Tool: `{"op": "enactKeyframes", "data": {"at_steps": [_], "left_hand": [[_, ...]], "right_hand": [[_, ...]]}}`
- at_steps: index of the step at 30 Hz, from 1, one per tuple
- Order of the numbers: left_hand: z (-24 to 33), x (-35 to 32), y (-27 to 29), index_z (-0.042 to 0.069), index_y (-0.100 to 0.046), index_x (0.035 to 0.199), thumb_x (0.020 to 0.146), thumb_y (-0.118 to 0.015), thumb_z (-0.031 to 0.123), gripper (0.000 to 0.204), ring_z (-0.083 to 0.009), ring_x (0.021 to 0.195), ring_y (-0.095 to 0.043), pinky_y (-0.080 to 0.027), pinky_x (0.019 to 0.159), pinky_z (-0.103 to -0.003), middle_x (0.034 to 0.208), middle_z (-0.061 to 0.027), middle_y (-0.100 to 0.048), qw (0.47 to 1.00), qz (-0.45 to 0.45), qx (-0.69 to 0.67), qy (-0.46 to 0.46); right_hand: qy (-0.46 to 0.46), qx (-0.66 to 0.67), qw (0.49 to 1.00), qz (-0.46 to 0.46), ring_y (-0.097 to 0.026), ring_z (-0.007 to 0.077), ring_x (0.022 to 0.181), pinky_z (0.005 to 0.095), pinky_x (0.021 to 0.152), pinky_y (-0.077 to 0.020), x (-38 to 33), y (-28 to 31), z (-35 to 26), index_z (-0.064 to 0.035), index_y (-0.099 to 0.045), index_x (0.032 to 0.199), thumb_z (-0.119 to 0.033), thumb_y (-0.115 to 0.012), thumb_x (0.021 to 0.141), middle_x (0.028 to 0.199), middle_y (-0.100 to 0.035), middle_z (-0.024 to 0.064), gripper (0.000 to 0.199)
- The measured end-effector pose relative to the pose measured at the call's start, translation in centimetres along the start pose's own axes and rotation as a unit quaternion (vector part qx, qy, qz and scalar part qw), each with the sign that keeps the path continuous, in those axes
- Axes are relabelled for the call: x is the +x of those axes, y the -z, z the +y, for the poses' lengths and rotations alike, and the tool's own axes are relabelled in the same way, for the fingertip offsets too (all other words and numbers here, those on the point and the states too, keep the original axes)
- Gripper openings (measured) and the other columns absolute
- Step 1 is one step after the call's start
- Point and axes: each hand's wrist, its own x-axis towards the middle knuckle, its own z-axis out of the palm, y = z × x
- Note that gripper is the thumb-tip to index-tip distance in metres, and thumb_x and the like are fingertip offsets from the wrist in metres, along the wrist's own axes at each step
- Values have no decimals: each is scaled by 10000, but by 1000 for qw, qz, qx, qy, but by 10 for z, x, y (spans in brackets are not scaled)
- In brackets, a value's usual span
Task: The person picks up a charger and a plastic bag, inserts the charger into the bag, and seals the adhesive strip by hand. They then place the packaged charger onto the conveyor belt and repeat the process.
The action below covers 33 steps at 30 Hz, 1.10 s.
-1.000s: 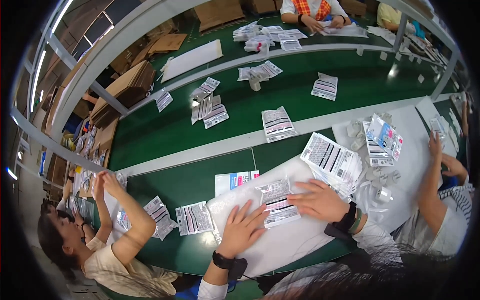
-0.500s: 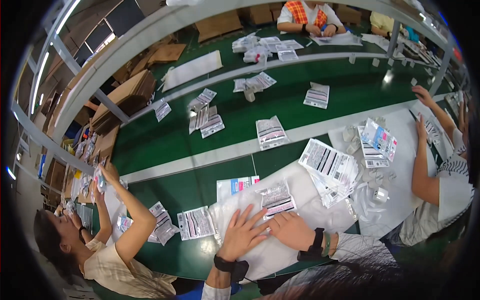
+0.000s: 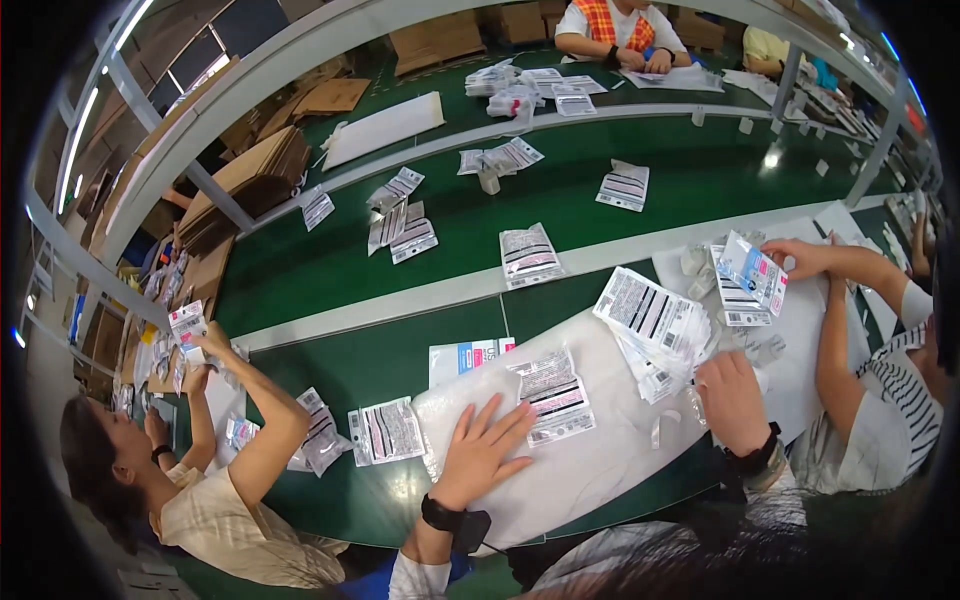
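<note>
My left hand (image 3: pixel 485 455) lies flat with fingers spread on a white padded sheet (image 3: pixel 600 490). Its fingertips reach the left edge of a filled silver packet (image 3: pixel 555 397). My right hand (image 3: pixel 735 402) is over the right end of the sheet, its fingers curled. Whatever lies inside those fingers is hidden. Just to its left rests a fanned stack of flat printed packets (image 3: pixel 655 325). A small white piece (image 3: pixel 663 430) lies below the stack, and clear-wrapped white items (image 3: pixel 768 350) sit to the right of the hand.
Another filled packet (image 3: pixel 388 432) and a blue-white packet (image 3: pixel 468 360) lie left of the sheet. Several packets are on the green belt (image 3: pixel 450 290) beyond a white rail. At left a co-worker holds a packet (image 3: pixel 187 325); at right a co-worker's hand (image 3: pixel 800 258) touches packets.
My right hand has moved right, from beside my left hand to the stack's right side. My left hand stays by the filled packet. The right co-worker's hand has come down to the blue packets.
</note>
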Motion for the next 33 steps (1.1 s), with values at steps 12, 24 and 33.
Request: {"op": "enactKeyframes", "data": {"at_steps": [12,24,33], "left_hand": [[-6,9,1,237,-575,1415,873,-701,419,586,-301,1428,-384,-277,1145,-504,1529,47,-484,999,4,-26,-20],[3,29,-24,224,-697,1187,780,-800,295,427,-266,1249,-528,-339,1057,-471,1303,46,-632,986,135,-75,62],[11,30,-17,220,-743,1032,766,-814,209,276,-235,1161,-578,-359,997,-441,1205,-6,-647,979,177,-58,83]], "right_hand": [[206,280,929,-128,-570,209,1220,367,1009,-371,53,-90,-53,-178,-644,1327,-119,-670,797,1219,-677,21,534],[131,290,944,-82,-566,209,1186,388,982,-373,44,-79,-66,-197,-655,1306,-251,-773,810,1240,-640,2,512],[157,234,959,-26,-579,204,1121,370,915,-423,45,-79,-66,-187,-710,1198,-221,-771,802,1158,-644,-5,402]]}}
